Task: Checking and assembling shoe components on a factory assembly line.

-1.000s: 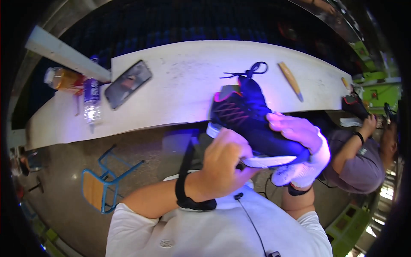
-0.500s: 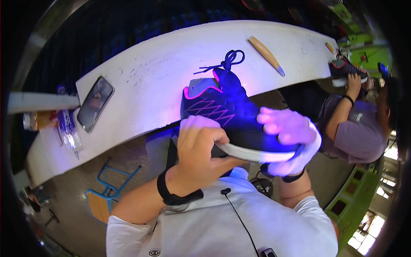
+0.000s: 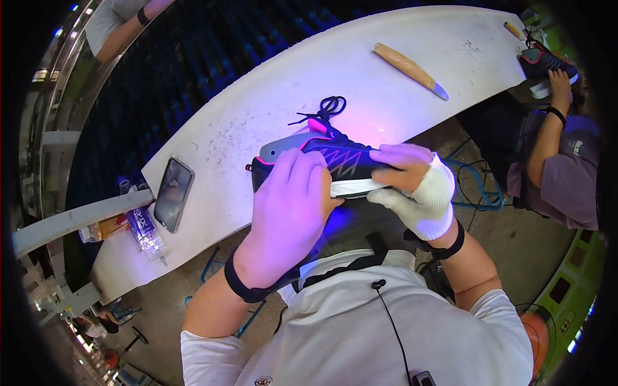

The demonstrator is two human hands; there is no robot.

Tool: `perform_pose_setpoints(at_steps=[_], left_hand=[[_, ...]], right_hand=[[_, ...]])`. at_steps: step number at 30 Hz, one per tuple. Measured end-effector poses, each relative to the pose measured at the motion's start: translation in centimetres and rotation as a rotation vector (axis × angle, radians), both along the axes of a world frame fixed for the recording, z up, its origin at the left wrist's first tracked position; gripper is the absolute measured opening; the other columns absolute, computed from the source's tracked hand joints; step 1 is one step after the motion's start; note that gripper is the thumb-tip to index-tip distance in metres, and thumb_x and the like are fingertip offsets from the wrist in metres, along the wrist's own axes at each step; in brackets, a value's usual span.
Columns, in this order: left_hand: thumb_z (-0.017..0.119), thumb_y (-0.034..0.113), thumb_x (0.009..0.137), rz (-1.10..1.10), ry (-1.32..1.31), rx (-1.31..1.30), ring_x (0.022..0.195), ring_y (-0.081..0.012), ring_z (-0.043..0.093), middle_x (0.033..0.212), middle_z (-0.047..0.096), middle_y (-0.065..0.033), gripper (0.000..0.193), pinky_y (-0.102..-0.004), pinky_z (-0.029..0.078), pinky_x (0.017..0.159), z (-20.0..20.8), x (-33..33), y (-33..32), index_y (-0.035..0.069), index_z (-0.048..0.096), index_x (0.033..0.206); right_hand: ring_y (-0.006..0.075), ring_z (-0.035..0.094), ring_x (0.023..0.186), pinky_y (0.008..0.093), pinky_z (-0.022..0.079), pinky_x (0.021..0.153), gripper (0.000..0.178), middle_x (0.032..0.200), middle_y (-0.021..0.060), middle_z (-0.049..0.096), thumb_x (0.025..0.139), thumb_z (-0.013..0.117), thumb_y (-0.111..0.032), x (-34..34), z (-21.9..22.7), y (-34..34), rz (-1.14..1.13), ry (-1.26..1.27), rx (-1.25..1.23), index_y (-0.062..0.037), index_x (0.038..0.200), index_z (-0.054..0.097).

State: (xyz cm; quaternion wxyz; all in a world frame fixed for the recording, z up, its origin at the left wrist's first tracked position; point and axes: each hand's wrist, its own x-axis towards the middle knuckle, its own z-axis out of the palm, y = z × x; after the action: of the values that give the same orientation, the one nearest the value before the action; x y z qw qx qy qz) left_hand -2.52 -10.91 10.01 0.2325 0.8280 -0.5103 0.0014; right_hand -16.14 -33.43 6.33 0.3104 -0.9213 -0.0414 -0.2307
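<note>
A black sneaker (image 3: 347, 152) with pink zigzag stitching, a grey insole showing at its collar and a white sole (image 3: 353, 187) sits at the near edge of the white bench. Its dark laces are tied together above the tongue. My bare left hand (image 3: 288, 199) grips the heel half, thumb against the sole edge. My right hand (image 3: 415, 192), in a white glove with bare fingertips, closes round the toe end and covers it. Purple light falls on the shoe and both hands.
On the white bench (image 3: 225, 128) lie a wooden-handled knife (image 3: 410, 69) at the back and a phone (image 3: 174, 194) at the left. A plastic bottle (image 3: 144, 228) lies beside the phone. At the right a co-worker's hand (image 3: 559, 87) holds another sneaker (image 3: 546, 63).
The shoe has come down level over the bench edge from a tilted hold. My right fingers have closed round the toe; my left hand still grips the heel half. The view has shifted.
</note>
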Motion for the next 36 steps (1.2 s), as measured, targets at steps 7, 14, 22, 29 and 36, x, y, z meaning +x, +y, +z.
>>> perform_pose_setpoints(at_steps=[7,14,22,29,36], left_hand=[[0.095,0.027,0.078,-0.005,0.275,-0.081,0.133,-0.0387,0.064,0.137,0.072,-0.0139,0.056,-0.0475,0.054,0.111,-1.1,2.1,3.9,0.006,0.069,0.122],[0.104,0.024,0.064,0.034,0.363,-0.344,0.139,-0.0348,0.062,0.149,0.065,-0.0168,0.101,-0.0424,0.047,0.12,3.3,5.9,9.7,0.007,0.06,0.153],[0.104,0.042,0.062,0.124,0.176,-0.58,0.111,-0.0367,0.072,0.12,0.076,-0.0149,0.09,-0.0451,0.054,0.101,8.3,1.4,4.9,0.006,0.07,0.137],[0.104,0.046,0.062,0.233,0.326,-0.196,0.099,-0.0418,0.077,0.11,0.077,-0.0186,0.091,-0.0464,0.061,0.087,8.1,1.5,5.8,0.006,0.064,0.133],[0.106,0.033,0.067,0.347,0.539,-0.34,0.108,-0.0237,0.079,0.115,0.08,-0.0119,0.086,-0.0384,0.061,0.098,7.6,2.3,8.2,0.004,0.065,0.137]], right_hand=[[0.0385,0.077,0.08,0.0415,0.061,0.074,0.037,0.098,0.0181,0.081,0.085,0.089,-0.029,2.0,-1.0,-1.8,-0.045,0.167,0.052,-0.0027,0.109,0.082],[0.0161,0.074,0.09,0.0344,0.06,0.08,0.062,0.1,0.0085,0.078,0.113,0.053,-0.052,8.3,-4.8,-1.9,0.051,0.434,1.038,0.005,0.11,0.076],[0.0236,0.056,0.124,0.0407,0.042,0.112,0.108,0.126,0.0133,0.059,0.088,0.058,-0.091,10.4,8.3,3.4,0.463,-0.104,0.617,0.0014,0.144,0.06],[0.0273,0.059,0.115,0.0473,0.043,0.114,0.06,0.115,0.0134,0.06,0.089,0.075,-0.057,12.6,9.8,5.3,0.583,0.023,0.849,-0.0012,0.109,0.072],[0.0259,0.056,0.107,0.0432,0.05,0.098,0.047,0.109,0.0145,0.056,0.099,0.055,-0.046,13.9,8.2,6.8,0.529,0.007,1.532,-0.0009,0.108,0.065]])
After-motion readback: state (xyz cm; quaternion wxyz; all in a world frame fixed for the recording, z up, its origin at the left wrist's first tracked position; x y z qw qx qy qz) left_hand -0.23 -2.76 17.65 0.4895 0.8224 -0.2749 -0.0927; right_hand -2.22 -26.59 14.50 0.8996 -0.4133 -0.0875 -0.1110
